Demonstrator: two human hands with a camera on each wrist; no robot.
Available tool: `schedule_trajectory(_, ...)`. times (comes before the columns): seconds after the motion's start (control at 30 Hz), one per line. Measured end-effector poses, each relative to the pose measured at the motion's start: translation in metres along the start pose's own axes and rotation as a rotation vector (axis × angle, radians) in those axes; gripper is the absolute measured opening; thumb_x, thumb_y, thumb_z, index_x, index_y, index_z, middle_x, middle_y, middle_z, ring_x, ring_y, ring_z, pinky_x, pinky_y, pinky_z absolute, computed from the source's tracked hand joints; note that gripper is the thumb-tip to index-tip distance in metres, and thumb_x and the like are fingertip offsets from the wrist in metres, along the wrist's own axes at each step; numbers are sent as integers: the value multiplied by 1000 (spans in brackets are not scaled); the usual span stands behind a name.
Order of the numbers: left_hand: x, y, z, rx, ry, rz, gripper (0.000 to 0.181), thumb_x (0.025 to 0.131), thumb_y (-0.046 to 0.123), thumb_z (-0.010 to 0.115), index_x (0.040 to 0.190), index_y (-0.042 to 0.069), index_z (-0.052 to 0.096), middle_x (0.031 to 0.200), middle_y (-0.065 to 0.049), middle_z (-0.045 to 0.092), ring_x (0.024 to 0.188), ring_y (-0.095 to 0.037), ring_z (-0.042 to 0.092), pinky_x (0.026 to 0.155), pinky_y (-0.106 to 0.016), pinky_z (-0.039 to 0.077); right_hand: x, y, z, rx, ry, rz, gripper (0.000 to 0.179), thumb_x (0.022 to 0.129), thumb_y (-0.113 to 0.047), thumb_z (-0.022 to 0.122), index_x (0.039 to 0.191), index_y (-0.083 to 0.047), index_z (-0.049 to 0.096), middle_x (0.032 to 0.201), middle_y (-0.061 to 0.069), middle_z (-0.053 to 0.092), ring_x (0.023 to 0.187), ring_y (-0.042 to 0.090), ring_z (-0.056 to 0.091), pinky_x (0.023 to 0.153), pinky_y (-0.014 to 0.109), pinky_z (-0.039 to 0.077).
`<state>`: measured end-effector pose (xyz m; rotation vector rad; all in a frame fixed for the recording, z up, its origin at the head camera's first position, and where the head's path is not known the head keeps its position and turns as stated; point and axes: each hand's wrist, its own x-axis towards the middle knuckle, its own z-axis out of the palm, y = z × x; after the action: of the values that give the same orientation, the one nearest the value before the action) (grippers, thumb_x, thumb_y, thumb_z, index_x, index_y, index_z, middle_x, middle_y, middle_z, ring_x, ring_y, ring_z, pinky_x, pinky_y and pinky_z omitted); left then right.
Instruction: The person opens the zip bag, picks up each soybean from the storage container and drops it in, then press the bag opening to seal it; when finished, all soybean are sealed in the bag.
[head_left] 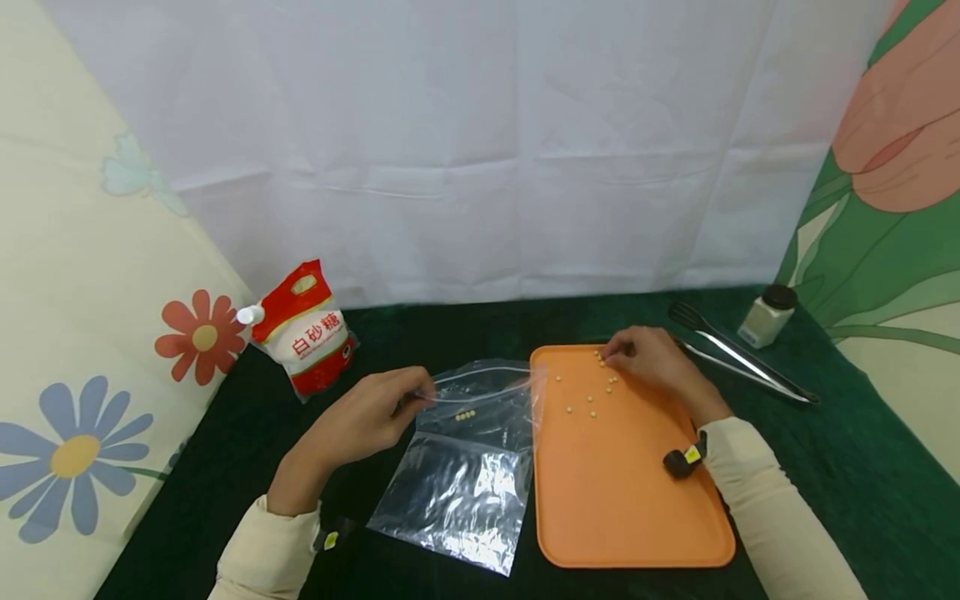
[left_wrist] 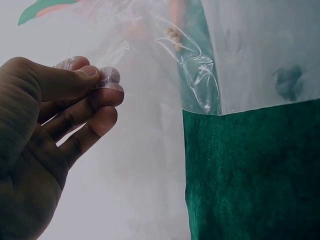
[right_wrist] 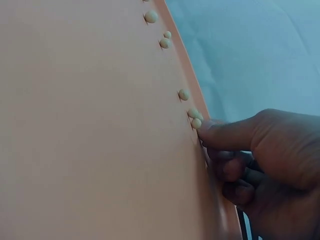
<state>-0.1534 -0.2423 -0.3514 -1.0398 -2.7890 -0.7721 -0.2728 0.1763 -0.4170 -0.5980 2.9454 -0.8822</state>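
Note:
My left hand (head_left: pixel 378 414) pinches the left side of the mouth of a clear zip bag (head_left: pixel 472 492) between thumb and fingers. The bag lies flat on the cloth, its right edge over the tray's rim, with several soybeans (head_left: pixel 466 415) inside. In the left wrist view the beans (left_wrist: pixel 174 38) show through the film. At the far edge of an orange tray (head_left: pixel 630 500), my right hand (head_left: pixel 648 362) has its curled fingers low among loose soybeans (head_left: pixel 590 399). One soybean (right_wrist: pixel 196 123) meets the thumb tip in the right wrist view; whether it is pinched is hidden.
A red and white spouted sugar bag (head_left: pixel 307 329) stands at the back left. Behind the tray's right side lie black-and-silver tongs (head_left: pixel 738 358), near a dark-lidded jar (head_left: pixel 767 317). A white cloth (head_left: pixel 450 150) hangs behind the dark green table cover (head_left: pixel 847 467).

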Motion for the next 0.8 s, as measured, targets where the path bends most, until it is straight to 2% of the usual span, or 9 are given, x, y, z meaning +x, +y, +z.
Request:
schedule_trajectory(0.27,0,2,-2,-2,0,-2,24,91,-3,69,103,16,62,97,4,67,81,-9,63,77,-27,57,-1,0,-1,-18,-16,-42,5,95,-19,72,95,-16,75,91,0,66,82,19,58,73,37,47)
schedule_trajectory(0.47,0,1,-1,-4,-3,-4,24,91,-3,69,103,17,62,97,5,67,82,-10,63,77,-27,57,-2,-3,-2,-11,-19,-46,8,96,-21,70,98,-15,74,92,0,66,82,18,58,73,37,48)
schedule_trajectory(0.6,0,-1,-1,-5,-3,1,24,91,-3,68,103,17,62,97,4,67,82,-12,64,77,-28,57,-2,-8,-4,53,14,-61,11,97,-25,68,101,-17,73,93,-1,65,80,18,56,70,37,47)
schedule_trajectory(0.8,0,-1,-1,-3,-1,2,24,91,-2,69,103,17,62,97,4,67,81,-7,62,77,-27,57,-4,-28,-11,227,77,-138,19,97,-33,67,107,-18,72,99,-2,68,83,18,61,71,35,51)
